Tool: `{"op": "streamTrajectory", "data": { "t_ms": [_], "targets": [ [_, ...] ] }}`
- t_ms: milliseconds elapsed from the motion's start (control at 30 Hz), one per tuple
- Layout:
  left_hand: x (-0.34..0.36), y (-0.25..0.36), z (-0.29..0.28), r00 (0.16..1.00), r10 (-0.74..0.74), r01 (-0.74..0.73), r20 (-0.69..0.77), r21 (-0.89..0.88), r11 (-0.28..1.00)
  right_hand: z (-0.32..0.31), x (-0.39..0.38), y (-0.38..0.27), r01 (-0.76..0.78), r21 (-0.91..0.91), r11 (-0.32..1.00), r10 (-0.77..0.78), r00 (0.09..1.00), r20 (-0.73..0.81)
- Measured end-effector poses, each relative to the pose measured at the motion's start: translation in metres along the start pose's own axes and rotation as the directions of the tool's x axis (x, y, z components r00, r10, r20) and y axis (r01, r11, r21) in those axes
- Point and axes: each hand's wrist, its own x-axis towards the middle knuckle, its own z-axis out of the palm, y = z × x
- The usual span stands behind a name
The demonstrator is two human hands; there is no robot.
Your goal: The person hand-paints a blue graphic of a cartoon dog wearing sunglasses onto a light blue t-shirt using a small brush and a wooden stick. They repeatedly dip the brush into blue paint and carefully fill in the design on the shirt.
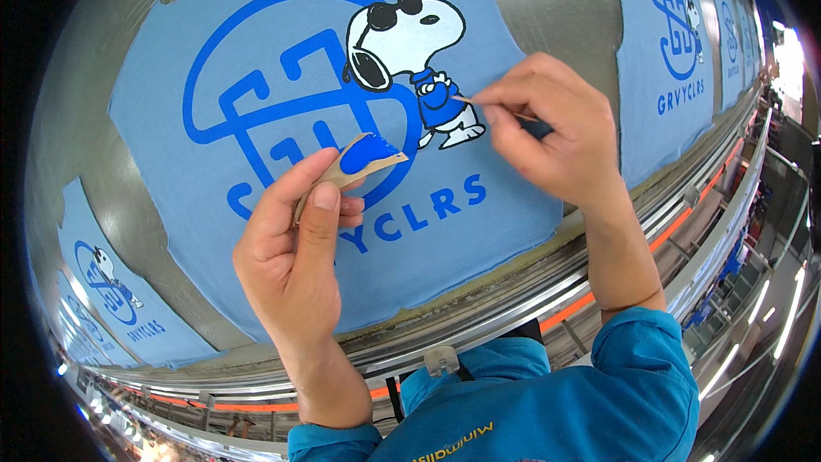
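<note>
Pinching a card [374, 168] with blue paint [363, 156], the left hand [295, 248] hangs above the cloth [462, 167]; tilting may drip paint. Farther, the right hand [560, 133] pinches a stick [463, 100] near the printed dog [415, 56]; trembling could smear it.

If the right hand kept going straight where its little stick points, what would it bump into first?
Probably the printed dog's blue shirt: the right hand's thin stick points at it. I can't tell whether the tip already touches.
</note>
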Motion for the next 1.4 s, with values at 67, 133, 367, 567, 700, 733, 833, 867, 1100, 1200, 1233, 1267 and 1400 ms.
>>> {"op": "streamTrajectory", "data": {
  "t_ms": [67, 133, 367, 567, 700, 733, 833, 867, 1100, 1200, 1233, 1267, 1400],
  "targets": [
    [-0.0004, 0.0001, -0.0006, 1.000, -0.003, 0.003, -0.006, -0.002, 1.000, -0.0047, 0.0018, 0.0022, -0.030, -0.005, 1.000, 0.030, 0.999, -0.025],
    [-0.0005, -0.0002, -0.0012, 1.000, -0.003, 0.003, -0.003, 0.000, 1.000, -0.0063, 0.0018, 0.0016, -0.048, 0.003, 0.999, 0.048, 0.999, -0.011],
    [0.0003, 0.0003, -0.0007, 1.000, 0.003, -0.003, 0.006, 0.011, 1.000, -0.0036, 0.0010, 0.0046, -0.015, -0.028, 0.999, 0.014, 1.000, -0.022],
    [-0.0003, 0.0013, 0.0006, 1.000, -0.015, 0.014, -0.016, -0.033, 0.999, -0.0013, 0.0011, 0.0041, -0.012, -0.023, 1.000, 0.011, 0.999, -0.030],
    [-0.0001, 0.0006, 0.0005, 1.000, -0.010, 0.009, -0.017, -0.033, 0.999, -0.0010, 0.0011, 0.0051, -0.003, -0.031, 1.000, 0.002, 1.000, -0.026],
    [-0.0004, 0.0009, 0.0010, 1.000, -0.013, 0.013, -0.022, -0.027, 1.000, -0.0013, 0.0013, 0.0048, -0.005, -0.026, 1.000, 0.005, 1.000, -0.024],
    [-0.0003, 0.0011, 0.0012, 1.000, -0.009, 0.008, -0.024, -0.022, 1.000, -0.0010, 0.0013, 0.0052, -0.002, -0.033, 0.999, 0.001, 1.000, -0.027],
    [-0.0002, 0.0012, 0.0011, 1.000, -0.005, 0.004, -0.023, -0.022, 1.000, -0.0007, 0.0014, 0.0056, 0.001, -0.038, 0.999, -0.002, 1.000, -0.030],
    [-0.0006, 0.0018, 0.0017, 1.000, -0.011, 0.011, -0.025, -0.016, 1.000, -0.0005, 0.0014, 0.0048, -0.003, -0.033, 0.999, 0.002, 0.999, -0.033],
    [-0.0007, 0.0013, 0.0009, 1.000, -0.008, 0.008, -0.020, -0.015, 1.000, -0.0006, 0.0014, 0.0051, 0.000, -0.036, 0.999, -0.001, 0.999, -0.033],
    [-0.0007, 0.0014, 0.0008, 1.000, -0.009, 0.008, -0.021, -0.015, 1.000, -0.0012, 0.0014, 0.0046, -0.005, -0.033, 0.999, 0.004, 1.000, -0.031],
    [-0.0008, 0.0013, 0.0008, 1.000, -0.010, 0.010, -0.021, -0.015, 1.000, -0.0015, 0.0011, 0.0045, -0.011, -0.029, 1.000, 0.010, 1.000, -0.030],
    [-0.0008, 0.0014, 0.0007, 1.000, -0.004, 0.004, -0.021, -0.006, 1.000, -0.0021, 0.0016, 0.0055, 0.005, -0.033, 0.999, -0.006, 1.000, -0.018]
  ]
}}
